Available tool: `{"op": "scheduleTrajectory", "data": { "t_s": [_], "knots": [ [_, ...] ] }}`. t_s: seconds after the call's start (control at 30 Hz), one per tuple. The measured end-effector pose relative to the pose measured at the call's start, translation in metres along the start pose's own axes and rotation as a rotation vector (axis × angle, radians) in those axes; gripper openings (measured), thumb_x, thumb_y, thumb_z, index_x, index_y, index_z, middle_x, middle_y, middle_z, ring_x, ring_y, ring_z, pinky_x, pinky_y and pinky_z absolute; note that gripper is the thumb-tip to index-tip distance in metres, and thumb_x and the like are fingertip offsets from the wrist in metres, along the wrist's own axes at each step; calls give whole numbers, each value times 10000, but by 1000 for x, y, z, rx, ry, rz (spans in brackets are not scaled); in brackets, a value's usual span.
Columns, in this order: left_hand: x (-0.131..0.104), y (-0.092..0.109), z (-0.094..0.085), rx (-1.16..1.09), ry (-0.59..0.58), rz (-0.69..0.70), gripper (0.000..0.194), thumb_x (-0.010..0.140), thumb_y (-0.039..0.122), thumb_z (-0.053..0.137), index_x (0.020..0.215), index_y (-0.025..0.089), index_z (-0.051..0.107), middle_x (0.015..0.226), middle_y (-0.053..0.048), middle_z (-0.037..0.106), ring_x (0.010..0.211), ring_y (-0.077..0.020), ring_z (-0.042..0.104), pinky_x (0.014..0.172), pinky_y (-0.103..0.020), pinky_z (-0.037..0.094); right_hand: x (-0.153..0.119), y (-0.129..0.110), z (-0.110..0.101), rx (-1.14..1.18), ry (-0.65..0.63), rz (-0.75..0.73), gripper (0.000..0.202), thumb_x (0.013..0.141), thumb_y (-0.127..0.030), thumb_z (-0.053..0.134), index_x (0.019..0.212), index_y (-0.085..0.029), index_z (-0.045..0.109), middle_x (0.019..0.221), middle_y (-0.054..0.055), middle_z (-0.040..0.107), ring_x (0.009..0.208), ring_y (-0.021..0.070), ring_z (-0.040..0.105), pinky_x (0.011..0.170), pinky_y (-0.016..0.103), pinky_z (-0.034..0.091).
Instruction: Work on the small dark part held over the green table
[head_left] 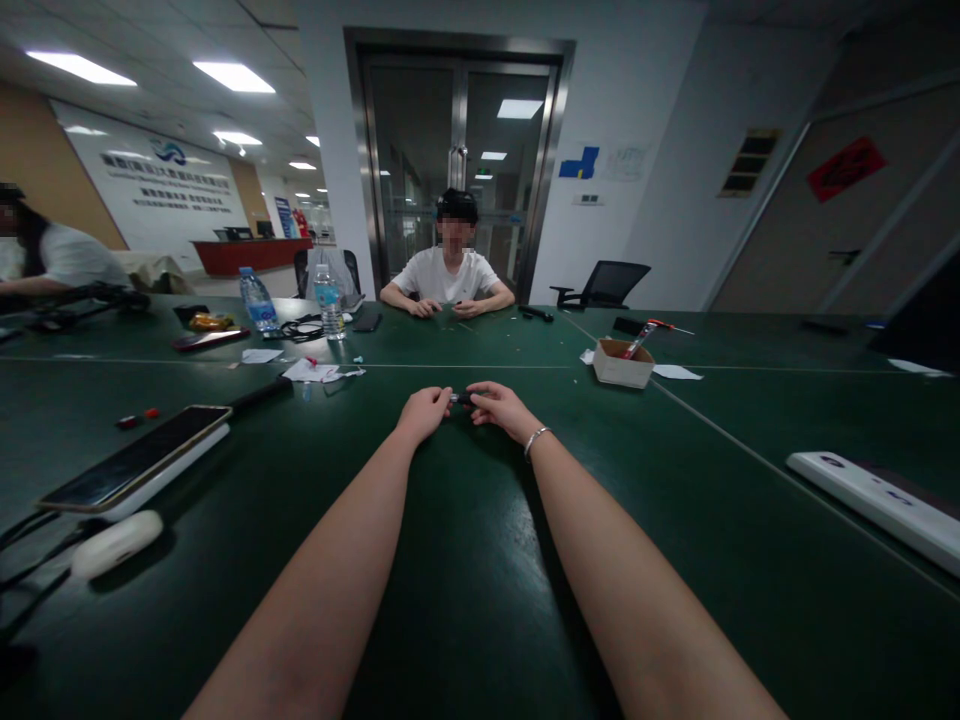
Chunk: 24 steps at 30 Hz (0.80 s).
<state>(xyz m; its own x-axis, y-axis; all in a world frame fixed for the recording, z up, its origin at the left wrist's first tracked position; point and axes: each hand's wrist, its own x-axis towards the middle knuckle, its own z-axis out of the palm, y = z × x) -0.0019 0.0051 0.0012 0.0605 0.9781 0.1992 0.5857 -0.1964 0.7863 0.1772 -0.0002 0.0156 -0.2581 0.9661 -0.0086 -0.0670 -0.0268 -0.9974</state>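
Nearest on the left, a white case [116, 546] lies on the worktop [465, 560], with a phone [139, 458] just beyond it, well apart from the left forearm [322, 570]. On the right, a white device [877, 505] runs out past the picture's edge, leaving a broad stretch of green surface before the right forearm [637, 560]. Between them, short of the crosswise seam [517, 366], both hands meet at a small part [460, 398]: the left hand's [426, 413] fingers are narrowed on its metal end, the right hand's [504, 408] around its black end. Near the seam sit paper scraps [309, 372] to the left and an open box [624, 368] to the right, both apart from the hands. Further off stand two bottles [330, 308]. At the far edge a person [448, 275] sits, hands on the worktop, before glass doors [412, 150].
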Motion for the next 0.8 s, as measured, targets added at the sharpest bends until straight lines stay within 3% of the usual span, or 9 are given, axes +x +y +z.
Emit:
{"op": "scheduleTrajectory", "data": {
  "t_s": [0.8],
  "knots": [
    [-2,5,-3,80,-47,-16,496,864,559,324,727,180,611,647,-27,639,586,-159,561,572,-279,351,3,6,-5,-19,-57,-36,210,832,-65,609,1030,-135,600,632,-3,626,504,75,605,516,177,555]
  ]
}}
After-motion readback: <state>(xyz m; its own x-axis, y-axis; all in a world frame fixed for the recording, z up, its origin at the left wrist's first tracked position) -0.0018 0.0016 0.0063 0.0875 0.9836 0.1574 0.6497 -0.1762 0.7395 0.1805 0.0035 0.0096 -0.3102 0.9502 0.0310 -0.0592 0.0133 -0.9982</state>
